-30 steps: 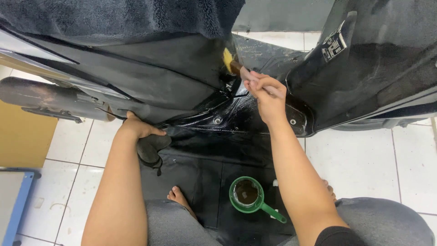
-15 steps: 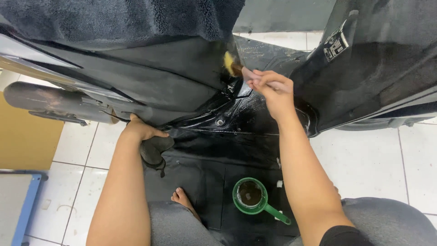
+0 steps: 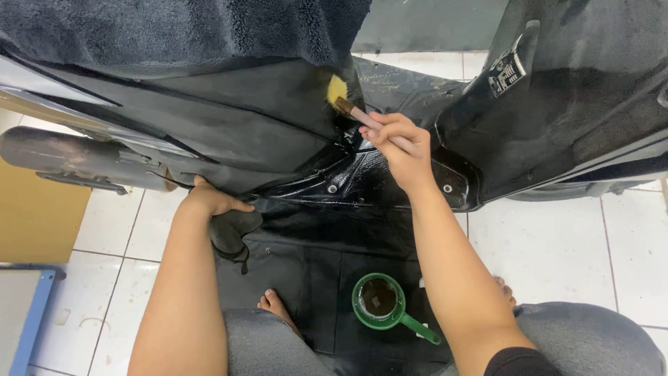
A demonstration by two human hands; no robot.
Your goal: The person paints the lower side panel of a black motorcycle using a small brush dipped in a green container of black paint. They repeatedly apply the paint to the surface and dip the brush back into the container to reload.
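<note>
My right hand (image 3: 396, 143) grips a small paintbrush (image 3: 351, 108) by its handle. Its yellow bristles touch the black body panel of a scooter (image 3: 278, 132), just under the seat. My left hand (image 3: 209, 198) presses against the panel's lower edge on the left, fingers tucked under it. Between my arms, a green scoop-shaped cup (image 3: 379, 301) with dark liquid inside stands on a black mat (image 3: 313, 257).
A dark towel (image 3: 188, 31) drapes over the seat. The grey exhaust pipe (image 3: 76, 157) juts out at left. White tiled floor (image 3: 550, 244) lies on both sides; a brown board (image 3: 35, 216) and a blue-edged frame (image 3: 31, 313) stand at far left. My bare foot (image 3: 275, 304) rests on the mat.
My right hand shifted slightly left and up, carrying the brush's bristles higher on the panel. The left hand stayed put.
</note>
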